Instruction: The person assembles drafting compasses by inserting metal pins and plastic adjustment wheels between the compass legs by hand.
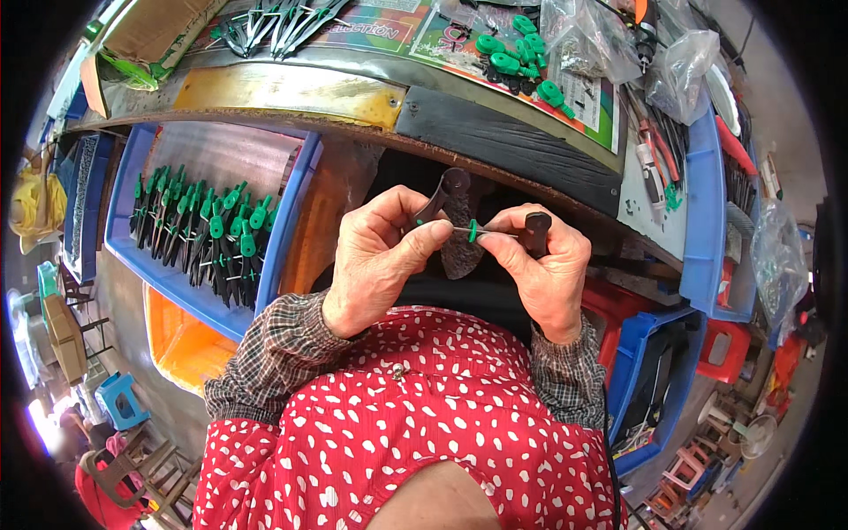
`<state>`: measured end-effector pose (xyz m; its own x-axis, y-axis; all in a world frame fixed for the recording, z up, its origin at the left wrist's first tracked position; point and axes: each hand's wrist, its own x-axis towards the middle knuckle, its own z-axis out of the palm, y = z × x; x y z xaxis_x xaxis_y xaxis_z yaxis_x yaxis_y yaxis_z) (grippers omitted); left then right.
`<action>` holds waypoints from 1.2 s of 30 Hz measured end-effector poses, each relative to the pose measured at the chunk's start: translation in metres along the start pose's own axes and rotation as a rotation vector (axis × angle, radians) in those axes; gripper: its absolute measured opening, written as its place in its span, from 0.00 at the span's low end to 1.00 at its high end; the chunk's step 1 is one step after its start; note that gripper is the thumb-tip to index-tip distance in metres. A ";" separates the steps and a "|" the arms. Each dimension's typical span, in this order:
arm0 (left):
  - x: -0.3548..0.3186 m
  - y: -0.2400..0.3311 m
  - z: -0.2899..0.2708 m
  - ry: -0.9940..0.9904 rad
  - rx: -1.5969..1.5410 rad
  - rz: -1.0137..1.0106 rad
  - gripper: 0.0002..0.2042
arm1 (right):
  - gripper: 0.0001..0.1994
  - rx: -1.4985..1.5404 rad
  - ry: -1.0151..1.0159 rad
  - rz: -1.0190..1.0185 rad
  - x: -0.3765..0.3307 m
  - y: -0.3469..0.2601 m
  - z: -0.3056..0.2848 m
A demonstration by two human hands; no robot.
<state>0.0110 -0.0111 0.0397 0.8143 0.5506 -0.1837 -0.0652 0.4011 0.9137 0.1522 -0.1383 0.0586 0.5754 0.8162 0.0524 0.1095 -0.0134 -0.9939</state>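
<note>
In front of my chest, a thin metal rod with a green thumbwheel (473, 230) spans the gap between my two hands. My left hand (380, 252) is closed, pinching the rod's left end between thumb and forefinger; a black leg-like part with a round end (454, 183) sticks up from it. Closed too, my right hand (546, 265) pinches the rod's other end beside a second black part (536, 226). My fingers hide much of both black parts. To the left, a blue bin (305, 190) holds several black, green-headed pieces that look like bow compasses (212, 230).
The workbench edge (291, 93) curves across ahead of my hands. On it lie green heads (512, 62), metal legs (287, 26), plastic bags (587, 40) and red-handled pliers (654, 155). An orange crate (181, 340) stands low left; a blue bin (632, 380) stands right.
</note>
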 end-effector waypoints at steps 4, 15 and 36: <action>-0.001 0.004 0.005 -0.063 -0.022 0.069 0.08 | 0.04 -0.134 0.026 -0.068 -0.001 0.003 -0.002; -0.010 -0.002 -0.016 -0.050 0.004 0.052 0.09 | 0.04 0.000 0.048 0.068 -0.005 0.000 -0.001; -0.021 -0.004 -0.030 -0.024 -0.300 0.012 0.10 | 0.05 -0.075 -0.100 -0.018 -0.008 0.003 0.010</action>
<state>-0.0230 -0.0025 0.0291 0.8258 0.5405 -0.1610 -0.2400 0.5951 0.7670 0.1397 -0.1390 0.0539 0.4894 0.8703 0.0560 0.1817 -0.0390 -0.9826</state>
